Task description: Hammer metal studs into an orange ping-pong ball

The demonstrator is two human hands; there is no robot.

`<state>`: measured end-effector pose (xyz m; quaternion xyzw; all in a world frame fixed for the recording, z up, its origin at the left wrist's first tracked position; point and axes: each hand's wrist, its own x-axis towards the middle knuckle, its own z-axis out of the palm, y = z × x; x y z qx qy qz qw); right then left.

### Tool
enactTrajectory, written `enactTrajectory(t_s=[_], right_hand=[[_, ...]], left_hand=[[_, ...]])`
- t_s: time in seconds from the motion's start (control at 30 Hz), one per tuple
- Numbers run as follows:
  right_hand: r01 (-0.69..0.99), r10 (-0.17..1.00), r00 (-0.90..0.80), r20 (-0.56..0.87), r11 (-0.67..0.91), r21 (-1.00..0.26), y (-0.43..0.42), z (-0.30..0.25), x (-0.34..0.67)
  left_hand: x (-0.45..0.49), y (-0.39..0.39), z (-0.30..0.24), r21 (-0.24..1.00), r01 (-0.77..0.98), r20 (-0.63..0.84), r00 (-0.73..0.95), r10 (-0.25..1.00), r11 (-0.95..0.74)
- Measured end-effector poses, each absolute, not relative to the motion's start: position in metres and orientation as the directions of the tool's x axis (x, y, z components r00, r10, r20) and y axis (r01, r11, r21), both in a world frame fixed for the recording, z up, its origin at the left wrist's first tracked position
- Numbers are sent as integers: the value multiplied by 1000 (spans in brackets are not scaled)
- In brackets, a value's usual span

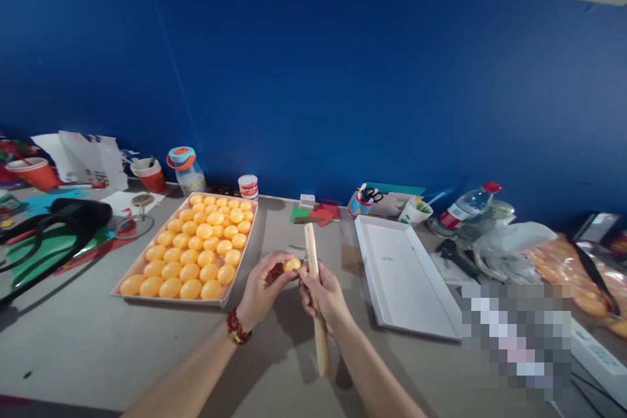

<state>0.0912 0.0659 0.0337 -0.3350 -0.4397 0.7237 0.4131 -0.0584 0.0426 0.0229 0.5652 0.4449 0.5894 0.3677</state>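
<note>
My left hand (263, 287), with a red bead bracelet at the wrist, pinches a small orange ball (292, 265) above the grey table. My right hand (326, 296) is closed around the wooden handle of a hammer (315, 287). The handle points away from me and its dark head (307, 220) lies near the far side of the table. The two hands almost touch at the ball. To the left stands a tray (122, 287) filled with several rows of the same orange balls.
An empty white tray (406, 274) lies right of my hands. Along the blue wall stand red cups (149, 176), a lidded bottle (186, 170), a small jar (248, 186), a scissors cup (362, 201), coloured paper and a water bottle (467, 206). A black strap (49, 235) lies at left.
</note>
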Motion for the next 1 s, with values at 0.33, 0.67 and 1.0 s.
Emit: enactTrajectory(t_s=[0.33,0.67,1.0], right_hand=[[-283,889,-440,-129,-274,-919,66,34,92],[-278,879,-458,-129,-280,-919,66,34,92],[-307,881,-456,-128,-290,-907,66,36,91]], left_hand=[[-59,42,22,931,94,361,-100,927,-353],[-57,41,24,931,95,360,-105,927,-351],[-56,40,24,932,121,356,-118,927,-342]])
